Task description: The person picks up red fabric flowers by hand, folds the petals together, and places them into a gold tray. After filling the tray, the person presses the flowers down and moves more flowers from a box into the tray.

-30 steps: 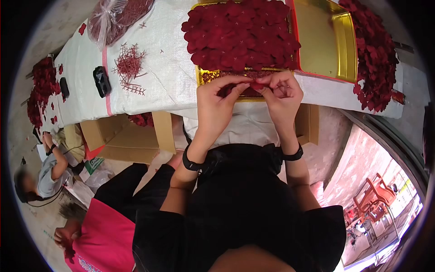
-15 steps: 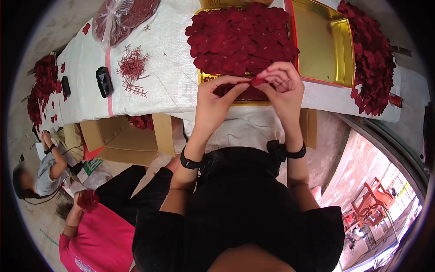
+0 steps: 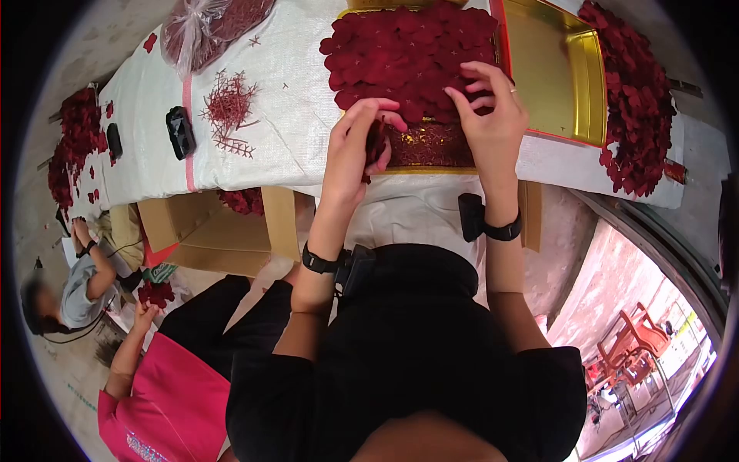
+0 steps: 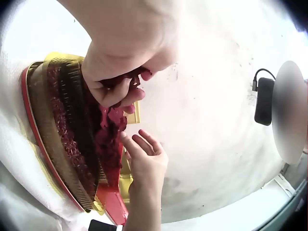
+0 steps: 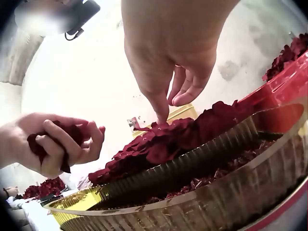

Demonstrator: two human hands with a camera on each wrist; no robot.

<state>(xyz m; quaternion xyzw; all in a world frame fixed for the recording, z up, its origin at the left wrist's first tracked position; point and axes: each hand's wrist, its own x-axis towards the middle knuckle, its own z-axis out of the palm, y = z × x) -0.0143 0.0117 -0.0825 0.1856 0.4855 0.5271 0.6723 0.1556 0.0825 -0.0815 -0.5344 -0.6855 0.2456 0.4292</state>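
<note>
Dark red flower-shaped petal pieces (image 5: 74, 132) are held in my left hand (image 3: 350, 150), its fingers curled round them at the tray's near left corner. My right hand (image 3: 496, 119) is over the right side of a broad layer of dark red petals (image 3: 408, 58), fingers loosely spread. In the right wrist view one fingertip (image 5: 162, 115) comes down right at the top of that layer. Small red cross-shaped bits (image 3: 431, 145) lie in the near section of the gold tray (image 3: 431, 170), below the hands.
A red-edged gold box (image 3: 554, 69) stands right of the tray, with a petal heap (image 3: 635, 100) beyond it. Leftward lie red sprigs (image 3: 227, 104), a black object (image 3: 179, 132) and a plastic bag (image 3: 212, 31). A person in pink (image 3: 169, 385) sits at lower left holding petals.
My hands were together pinching a small red piece; now they are apart. The left moved slightly left with petals in it, the right up and over the petal layer.
</note>
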